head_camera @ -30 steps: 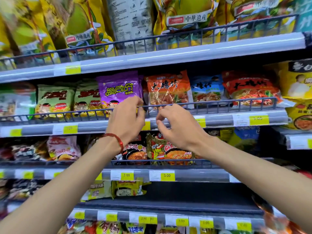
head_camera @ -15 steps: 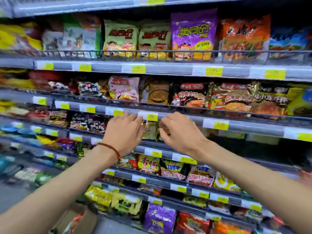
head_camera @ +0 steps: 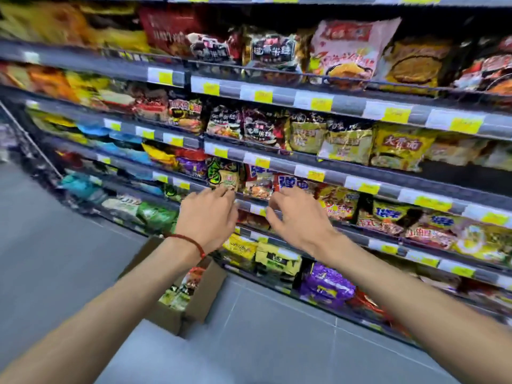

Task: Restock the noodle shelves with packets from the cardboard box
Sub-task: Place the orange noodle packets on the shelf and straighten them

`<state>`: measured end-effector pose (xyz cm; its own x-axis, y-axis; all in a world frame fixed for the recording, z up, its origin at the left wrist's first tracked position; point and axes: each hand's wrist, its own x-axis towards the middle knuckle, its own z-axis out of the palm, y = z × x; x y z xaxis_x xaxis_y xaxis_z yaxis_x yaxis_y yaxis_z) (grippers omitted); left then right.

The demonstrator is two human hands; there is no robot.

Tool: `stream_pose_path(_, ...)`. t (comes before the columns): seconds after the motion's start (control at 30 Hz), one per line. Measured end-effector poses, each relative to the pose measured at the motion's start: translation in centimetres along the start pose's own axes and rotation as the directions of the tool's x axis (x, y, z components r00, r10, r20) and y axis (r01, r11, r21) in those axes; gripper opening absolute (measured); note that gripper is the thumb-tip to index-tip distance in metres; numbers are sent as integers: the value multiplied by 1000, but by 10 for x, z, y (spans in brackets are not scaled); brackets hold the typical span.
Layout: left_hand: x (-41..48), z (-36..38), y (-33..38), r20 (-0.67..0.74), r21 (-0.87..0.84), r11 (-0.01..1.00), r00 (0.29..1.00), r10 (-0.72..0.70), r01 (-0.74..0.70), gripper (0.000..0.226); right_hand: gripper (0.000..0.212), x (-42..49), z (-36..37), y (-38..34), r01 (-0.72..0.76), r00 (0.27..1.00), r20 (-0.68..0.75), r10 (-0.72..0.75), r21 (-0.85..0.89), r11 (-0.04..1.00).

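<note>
Both my hands hover in front of a lower noodle shelf [head_camera: 279, 162]. My left hand [head_camera: 208, 217], with a red string on the wrist, has loosely curled fingers near a green-and-tan packet [head_camera: 225, 177], and holds nothing I can see. My right hand [head_camera: 297, 214] has its fingers spread, empty, just below a red-and-blue packet [head_camera: 291, 184]. The open cardboard box [head_camera: 205, 289] stands on the floor below my left forearm, with several noodle packets [head_camera: 182, 289] inside.
Several tiers of shelves full of noodle packets run from upper left to lower right, each fronted with yellow price tags [head_camera: 321, 104]. Purple packets [head_camera: 325, 284] fill the lowest tier beside the box. Grey tiled floor [head_camera: 55, 259] spreads to the left.
The view has swung down from the upper shelves to the lower ones. Both hands have dropped with it, empty, and the cardboard box has come into sight on the floor.
</note>
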<state>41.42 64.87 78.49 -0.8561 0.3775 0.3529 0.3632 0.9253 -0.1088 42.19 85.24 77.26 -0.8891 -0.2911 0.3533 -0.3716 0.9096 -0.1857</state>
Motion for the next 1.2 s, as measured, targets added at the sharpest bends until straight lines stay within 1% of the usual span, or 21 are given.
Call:
stream_pose_path(0.13, -13, 42, -60, 58, -28, 998, 997, -55, 57, 23, 30, 33, 57, -39, -14, 998, 55, 12, 34, 999)
stream_pose_path(0.2, -14, 66, -89, 116, -24, 997, 991, -74, 77, 24, 29, 55, 88, -54, -28, 997, 80, 24, 50, 998)
stream_pose_path(0.4, -3, 128, -186, 242, -73, 990, 965, -97, 118, 23, 26, 130, 180, -92, -69, 982, 179, 53, 82, 994)
stream_pose_path(0.5, 2, 155, -234, 276, -98, 987, 956, -99, 130, 23, 25, 165, 213, -111, -84, 967, 246, 60, 88, 993)
stream_pose_path(0.63, 9, 181, -289, 334, -146, 979, 939, -87, 142, 20, 23, 206, 243, -134, -142, 951, 290, 113, 82, 987)
stream_pose_path(0.77, 20, 206, -340, 371, -160, 983, 928, -29, 94, 22, 23, 233, 271, -161, -217, 938, 286, 198, 37, 975)
stream_pose_path(0.87, 27, 227, -379, 387, -184, 983, 921, 54, 20, 23, 23, 246, 298, -185, -287, 919, 283, 273, 8, 958)
stream_pose_path(1.0, 33, 251, -430, 410, -257, 959, 886, 217, -116, 25, 19, 254, 332, -223, -458, 855, 271, 443, -9, 889)
stream_pose_path(1.13, 35, 273, -470, 451, -326, 929, 835, 315, -174, 26, 18, 256, 358, -260, -579, 783, 276, 558, -6, 815)
stream_pose_path(1.2, 35, 283, -480, 467, -333, 922, 815, 343, -198, 26, 16, 254, 366, -270, -612, 761, 278, 587, 7, 791)
